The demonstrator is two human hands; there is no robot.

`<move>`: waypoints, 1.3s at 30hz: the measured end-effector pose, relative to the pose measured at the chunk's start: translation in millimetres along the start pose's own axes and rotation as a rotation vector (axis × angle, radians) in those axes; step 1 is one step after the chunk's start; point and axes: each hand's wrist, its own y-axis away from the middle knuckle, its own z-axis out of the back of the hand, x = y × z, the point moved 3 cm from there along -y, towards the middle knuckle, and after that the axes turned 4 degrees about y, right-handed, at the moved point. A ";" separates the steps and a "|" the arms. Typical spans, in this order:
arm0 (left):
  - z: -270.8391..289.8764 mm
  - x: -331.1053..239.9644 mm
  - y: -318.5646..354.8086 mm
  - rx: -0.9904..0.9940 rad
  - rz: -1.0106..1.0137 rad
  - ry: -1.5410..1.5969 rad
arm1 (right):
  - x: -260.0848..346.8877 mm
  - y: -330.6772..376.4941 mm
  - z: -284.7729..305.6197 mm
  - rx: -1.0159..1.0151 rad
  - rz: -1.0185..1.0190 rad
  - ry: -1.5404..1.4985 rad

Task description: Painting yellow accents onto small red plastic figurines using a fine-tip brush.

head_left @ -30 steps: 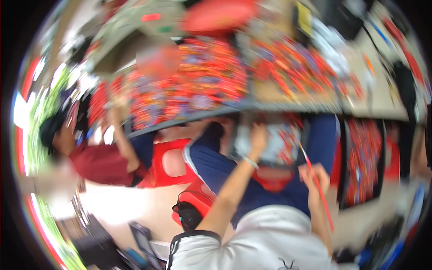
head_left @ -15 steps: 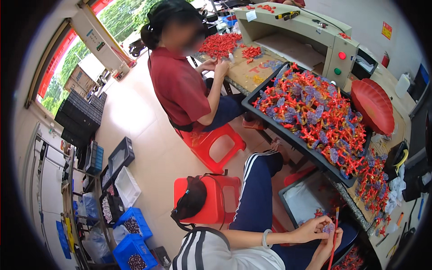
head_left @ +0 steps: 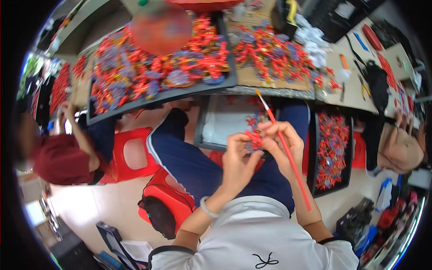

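Observation:
Over my lap, my left hand (head_left: 238, 162) is closed, its fingertips pinching a small red and purple plastic piece (head_left: 255, 140). My right hand (head_left: 288, 141) meets it from the other side, thumb and fingers at the same piece. It also grips a thin paintbrush (head_left: 292, 162) with a red handle, which slants across the palm. The brush's yellowish tip (head_left: 258, 92) points up and away from the piece. My fingers partly hide the piece, so its exact shape is unclear.
A black tray (head_left: 166, 100) heaped with red, purple and yellow pieces stands on the table, more pieces (head_left: 274, 54) beside it. Below are a white-lined tray (head_left: 218, 123) and a dark crate (head_left: 314, 180) of pieces. Pliers (head_left: 363, 87) lie right. People sit on both sides.
My view has swung right, from the co-worker in the dark red shirt to my own lap and the table ahead. Both hands still hold a piece and the brush, now tilted leftward.

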 end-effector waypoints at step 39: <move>-16.1 -11.4 -6.7 0.191 0.320 0.228 | -6.4 17.6 23.5 -0.315 0.123 -0.042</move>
